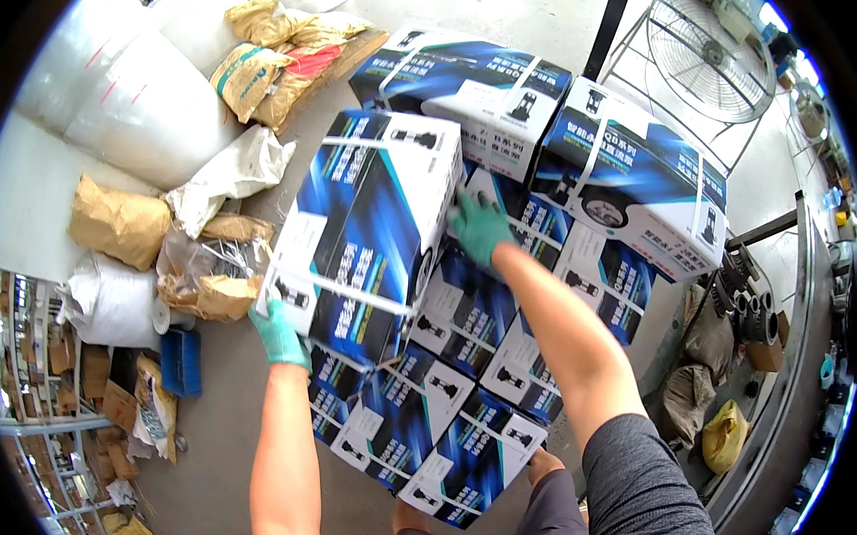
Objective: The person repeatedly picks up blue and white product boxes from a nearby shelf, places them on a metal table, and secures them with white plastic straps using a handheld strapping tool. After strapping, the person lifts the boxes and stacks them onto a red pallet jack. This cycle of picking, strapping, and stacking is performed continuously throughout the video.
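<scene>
A smooth grey floor (205, 449) is seen, made paler by bright light at the far side. At the far right, a large round fan (710, 55) is held in a metal frame. At the far left, big white bundles (135, 83) are lined up behind brown and white sacks (120, 221); a blue bin (180, 364) is placed nearer. Metal shelves (53, 423) at the near left are loaded with cartons (119, 405). At the right, a yellow sack (724, 436) is set on the floor.
</scene>
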{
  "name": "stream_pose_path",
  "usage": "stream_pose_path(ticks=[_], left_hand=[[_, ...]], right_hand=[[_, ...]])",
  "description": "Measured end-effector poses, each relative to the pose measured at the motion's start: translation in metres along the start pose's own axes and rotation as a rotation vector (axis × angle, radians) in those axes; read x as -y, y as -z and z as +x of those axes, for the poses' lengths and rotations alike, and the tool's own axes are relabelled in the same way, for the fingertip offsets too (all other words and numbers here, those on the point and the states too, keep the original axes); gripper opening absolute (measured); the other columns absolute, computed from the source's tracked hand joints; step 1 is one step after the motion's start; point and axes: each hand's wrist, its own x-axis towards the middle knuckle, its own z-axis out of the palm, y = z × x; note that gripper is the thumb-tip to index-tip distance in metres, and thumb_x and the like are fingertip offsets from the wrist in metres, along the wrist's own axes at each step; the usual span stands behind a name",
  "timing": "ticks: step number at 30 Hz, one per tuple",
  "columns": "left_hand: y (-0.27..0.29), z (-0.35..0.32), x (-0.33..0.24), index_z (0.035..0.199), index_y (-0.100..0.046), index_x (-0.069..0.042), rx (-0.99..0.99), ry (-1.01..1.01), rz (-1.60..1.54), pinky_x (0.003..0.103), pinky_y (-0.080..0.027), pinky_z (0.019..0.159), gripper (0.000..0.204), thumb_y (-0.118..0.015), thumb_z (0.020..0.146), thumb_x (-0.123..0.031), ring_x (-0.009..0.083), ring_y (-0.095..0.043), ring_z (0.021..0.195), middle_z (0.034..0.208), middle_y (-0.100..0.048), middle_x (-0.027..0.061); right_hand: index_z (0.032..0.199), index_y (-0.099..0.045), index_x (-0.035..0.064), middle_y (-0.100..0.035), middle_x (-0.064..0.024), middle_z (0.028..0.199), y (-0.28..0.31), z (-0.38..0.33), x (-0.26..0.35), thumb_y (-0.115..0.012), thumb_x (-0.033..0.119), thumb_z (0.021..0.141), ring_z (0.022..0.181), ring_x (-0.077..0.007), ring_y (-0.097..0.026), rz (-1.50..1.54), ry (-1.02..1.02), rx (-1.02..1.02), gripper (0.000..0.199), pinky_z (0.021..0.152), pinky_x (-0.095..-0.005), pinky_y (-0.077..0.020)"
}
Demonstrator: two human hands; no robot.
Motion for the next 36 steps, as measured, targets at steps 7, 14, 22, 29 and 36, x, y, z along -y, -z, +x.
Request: stream_pose_path(ticks=[7, 14, 22, 29, 36], left_hand=[[0.012, 0.03, -0.02, 0.132, -0.059, -0.006, 0.133, 0.075, -0.113, 0.039, -0.056, 0.098, 0.038, -0.056, 0.102, -0.028, 0.025, -0.066, 0.114, 0.128, -0.065, 0.0121], [0.031, 0.06, -0.045, 0.124, -0.057, -0.005, 0.104, -0.059, 0.609, 0.031, -0.053, 0.085, 0.03, -0.065, 0.1, -0.021, 0.0166, -0.063, 0.092, 0.111, -0.065, 0.0053], [0.018, 0.096, -0.048, 0.131, -0.058, 0.004, 0.388, -0.092, 1.193, 0.038, -0.053, 0.085, 0.04, -0.053, 0.105, -0.026, 0.0282, -0.07, 0.098, 0.108, -0.071, 0.024], [0.006, 0.01, -0.034, 0.139, -0.057, -0.007, 0.2, 0.327, -0.238, 0.044, -0.037, 0.121, 0.054, -0.058, 0.099, -0.043, 0.0286, -0.048, 0.141, 0.153, -0.05, 0.0139], [-0.024, -0.053, -0.049, 0.087, -0.052, -0.011, 0.149, -0.094, 0.063, 0.048, -0.046, 0.108, 0.039, -0.063, 0.096, -0.048, 0.0293, -0.057, 0.124, 0.138, -0.055, 0.0133]], right_hand=[[0.163, -0.019, 0.0034, -0.024, -0.0156, 0.168, 0.007, -0.026, 0.001, -0.047, 0.082, 0.086, 0.157, -0.0402, -0.009, -0.369, 0.192, 0.055, 0.113, 0.128, -0.0523, -0.0026], [0.162, -0.02, 0.0038, -0.027, -0.0145, 0.167, 0.002, -0.026, 0.001, -0.049, 0.079, 0.087, 0.157, -0.0398, -0.012, -0.393, 0.187, 0.04, 0.11, 0.128, -0.052, -0.0036], [0.15, -0.049, 0.0095, -0.051, -0.016, 0.151, 0.0, -0.031, -0.017, -0.061, 0.063, 0.087, 0.147, -0.0354, -0.038, -0.134, 0.263, -0.064, 0.083, 0.127, -0.0507, -0.0151], [0.142, -0.056, 0.0065, -0.045, -0.0206, 0.152, 0.006, -0.03, -0.027, -0.074, 0.067, 0.075, 0.148, -0.0379, -0.033, -0.154, 0.51, 0.044, 0.092, 0.127, -0.0541, -0.0137], [0.135, -0.058, 0.001, -0.045, -0.0245, 0.149, -0.001, -0.031, -0.025, -0.074, 0.068, 0.074, 0.149, -0.0407, -0.03, -0.251, 0.467, 0.071, 0.092, 0.126, -0.055, -0.0123]])
